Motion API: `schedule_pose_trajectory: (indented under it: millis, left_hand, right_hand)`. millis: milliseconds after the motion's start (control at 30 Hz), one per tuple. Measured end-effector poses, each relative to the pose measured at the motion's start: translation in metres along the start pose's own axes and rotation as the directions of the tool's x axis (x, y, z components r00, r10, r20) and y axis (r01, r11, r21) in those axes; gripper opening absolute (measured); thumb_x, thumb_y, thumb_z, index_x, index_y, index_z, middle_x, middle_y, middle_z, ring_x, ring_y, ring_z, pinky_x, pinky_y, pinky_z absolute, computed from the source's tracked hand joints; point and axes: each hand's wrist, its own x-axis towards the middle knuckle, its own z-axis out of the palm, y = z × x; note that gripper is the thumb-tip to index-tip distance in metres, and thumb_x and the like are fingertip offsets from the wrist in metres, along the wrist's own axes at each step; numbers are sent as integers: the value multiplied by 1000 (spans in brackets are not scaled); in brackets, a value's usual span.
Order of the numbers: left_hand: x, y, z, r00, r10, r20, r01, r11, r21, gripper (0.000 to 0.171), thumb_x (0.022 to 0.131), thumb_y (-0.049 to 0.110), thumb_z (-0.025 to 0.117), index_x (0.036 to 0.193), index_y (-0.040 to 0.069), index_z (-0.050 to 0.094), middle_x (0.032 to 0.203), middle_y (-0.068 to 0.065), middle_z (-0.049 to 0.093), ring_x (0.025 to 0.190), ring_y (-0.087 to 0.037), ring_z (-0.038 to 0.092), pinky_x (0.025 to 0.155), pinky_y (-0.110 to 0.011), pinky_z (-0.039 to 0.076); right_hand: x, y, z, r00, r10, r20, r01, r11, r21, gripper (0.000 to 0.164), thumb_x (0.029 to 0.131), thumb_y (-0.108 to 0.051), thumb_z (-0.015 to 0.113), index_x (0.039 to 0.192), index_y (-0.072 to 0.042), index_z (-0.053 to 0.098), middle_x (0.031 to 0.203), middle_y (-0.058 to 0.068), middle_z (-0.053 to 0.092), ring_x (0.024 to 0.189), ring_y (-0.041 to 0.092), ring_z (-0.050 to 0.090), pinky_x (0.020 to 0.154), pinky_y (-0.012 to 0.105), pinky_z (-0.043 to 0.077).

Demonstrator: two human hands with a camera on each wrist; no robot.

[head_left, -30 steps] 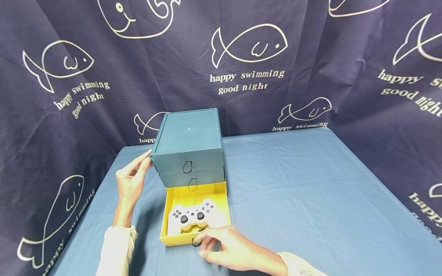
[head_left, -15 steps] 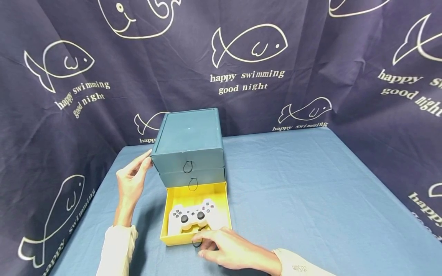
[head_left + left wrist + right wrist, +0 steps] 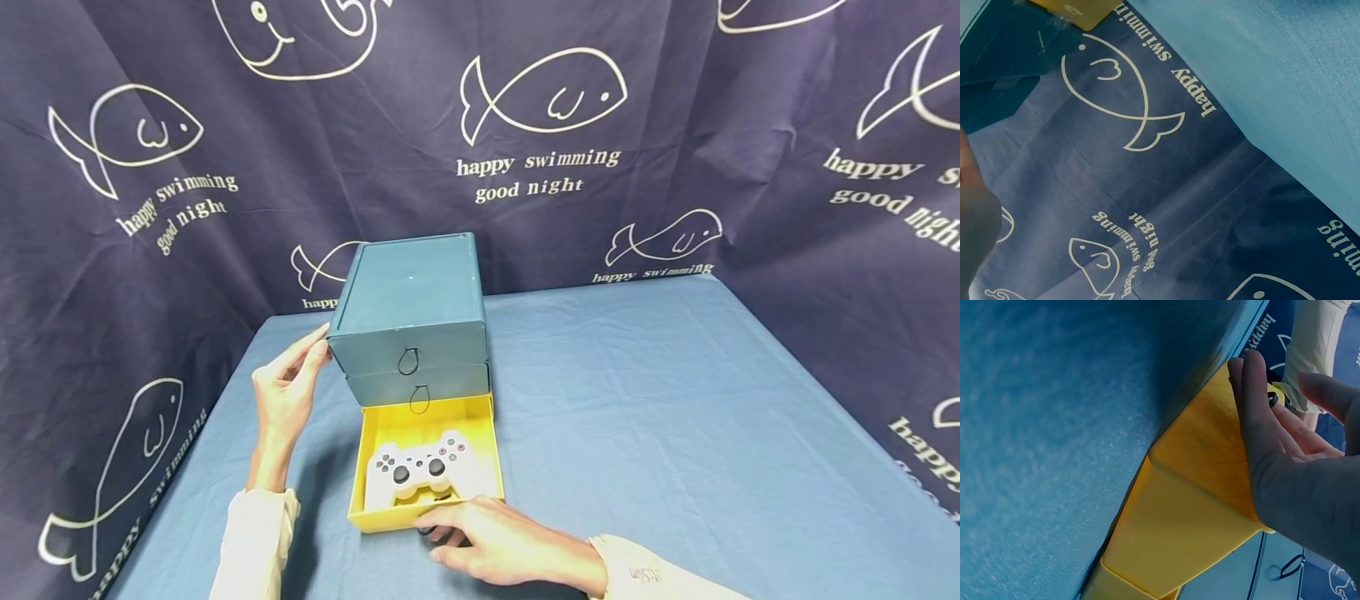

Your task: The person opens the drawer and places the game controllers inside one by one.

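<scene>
A small teal drawer unit (image 3: pixel 412 287) stands on the table, its bottom yellow drawer (image 3: pixel 382 523) pulled out toward me. Inside the drawer lies a white game controller (image 3: pixel 417 472) with two black thumbsticks. My left hand (image 3: pixel 283 396) touches the unit's left front corner with its fingertips. Against the drawer's front wall, my right hand (image 3: pixel 487 540) rests with extended fingers beside the black loop pull (image 3: pixel 425 531), which it partly covers. In the right wrist view the thumb stands apart from the fingers (image 3: pixel 1259 412). Only an edge of the left hand (image 3: pixel 974 206) shows in the left wrist view.
Two teal drawers above are closed, with black loop pulls (image 3: pixel 408 362) on their fronts. A blue cloth (image 3: pixel 637 417) covers the table. Behind and at both sides hangs a dark curtain (image 3: pixel 540 233) with white fish drawings and lettering.
My right fingertips have shifted slightly over the loop pull, so less of it shows. The left hand, drawer and controller look unchanged.
</scene>
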Motion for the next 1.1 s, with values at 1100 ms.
schedule_pose_trajectory:
  millis: [1100]
  left_hand:
    - [0,0,0,1000,9,0,-9,1000,-5,28,95,-8,69,121,-2,75,94,11,76,80,-3,72,79,-16,53]
  right_hand:
    - [19,10,-9,995,68,-79,-64,996,56,25,99,-16,70,122,-8,74,101,-8,75,94,-4,66,86,21,52]
